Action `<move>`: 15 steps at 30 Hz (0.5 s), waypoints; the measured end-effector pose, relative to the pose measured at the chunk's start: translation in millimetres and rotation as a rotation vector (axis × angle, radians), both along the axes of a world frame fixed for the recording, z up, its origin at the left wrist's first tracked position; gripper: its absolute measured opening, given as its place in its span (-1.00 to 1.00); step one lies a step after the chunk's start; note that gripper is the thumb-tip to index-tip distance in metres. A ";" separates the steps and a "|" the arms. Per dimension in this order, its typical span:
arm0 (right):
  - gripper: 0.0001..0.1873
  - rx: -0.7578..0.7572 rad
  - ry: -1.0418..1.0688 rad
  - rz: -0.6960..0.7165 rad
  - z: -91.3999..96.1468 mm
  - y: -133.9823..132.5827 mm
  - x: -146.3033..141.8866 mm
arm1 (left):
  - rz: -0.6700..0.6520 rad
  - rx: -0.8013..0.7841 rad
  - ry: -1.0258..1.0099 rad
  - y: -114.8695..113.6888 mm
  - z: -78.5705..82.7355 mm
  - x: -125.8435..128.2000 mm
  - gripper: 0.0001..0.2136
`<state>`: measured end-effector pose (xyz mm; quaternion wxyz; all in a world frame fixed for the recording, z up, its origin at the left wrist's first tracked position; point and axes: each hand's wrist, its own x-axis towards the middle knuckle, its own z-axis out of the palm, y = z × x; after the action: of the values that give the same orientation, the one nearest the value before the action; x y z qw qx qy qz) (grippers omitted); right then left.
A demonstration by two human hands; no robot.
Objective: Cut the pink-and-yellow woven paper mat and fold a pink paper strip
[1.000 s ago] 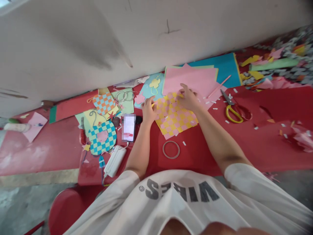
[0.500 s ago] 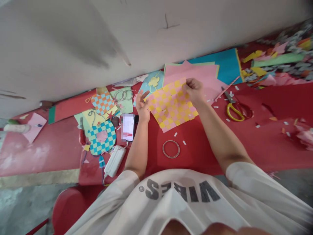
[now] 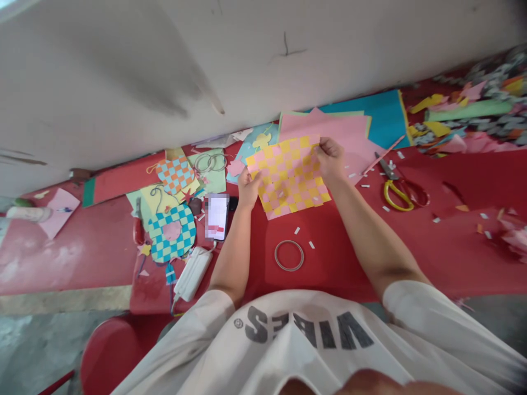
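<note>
A woven paper mat (image 3: 288, 176) of yellow and pink strips in a checked pattern is held up slightly over the red table top (image 3: 461, 175). My right hand (image 3: 330, 160) pinches its upper right edge. My left hand (image 3: 249, 189) grips its lower left edge, with the fingers partly hidden behind the mat. Loose pink paper sheets (image 3: 325, 127) lie just beyond the mat, partly covered by it. A pink paper strip (image 3: 382, 155) lies beyond my right hand.
Scissors with yellow handles (image 3: 398, 192) lie to the right. A phone (image 3: 217, 216), a white charger (image 3: 192, 273), a tape ring (image 3: 289, 255) and a teal woven piece (image 3: 172, 233) lie nearer me. A wall (image 3: 123, 71) runs along the far side.
The mat has risen from the table and shifted up and left, turning slightly. My left hand has closed on its edge, and my right hand has moved to its upper right edge.
</note>
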<state>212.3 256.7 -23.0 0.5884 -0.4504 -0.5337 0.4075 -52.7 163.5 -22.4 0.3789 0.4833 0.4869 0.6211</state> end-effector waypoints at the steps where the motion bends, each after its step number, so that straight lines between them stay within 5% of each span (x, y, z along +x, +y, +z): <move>1: -0.64 -0.011 -0.045 -0.006 2.3 -0.3 0.8 | 0.006 -0.035 0.046 -0.2 -0.7 -0.4 -0.63; 5: -0.56 0.010 -0.258 -0.041 34.1 -6.2 9.6 | 0.121 -0.072 0.245 -3.2 -2.2 3.1 -0.76; 11: -0.61 0.367 -0.305 -0.333 110.5 -53.3 75.6 | 0.410 0.153 0.280 -9.1 6.3 12.3 -0.62; 13: -0.66 0.410 -0.324 -0.448 109.5 -83.9 108.5 | 0.504 0.244 0.271 -10.1 13.8 13.5 -0.55; 15: -0.68 0.244 -0.585 -0.481 90.4 -116.1 139.6 | 0.586 0.341 0.269 -11.5 23.6 14.9 -0.53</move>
<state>351.9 140.6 67.4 0.5396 -0.5864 -0.6024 0.0462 -37.8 152.0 1.2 0.0313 0.4567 0.5395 0.7066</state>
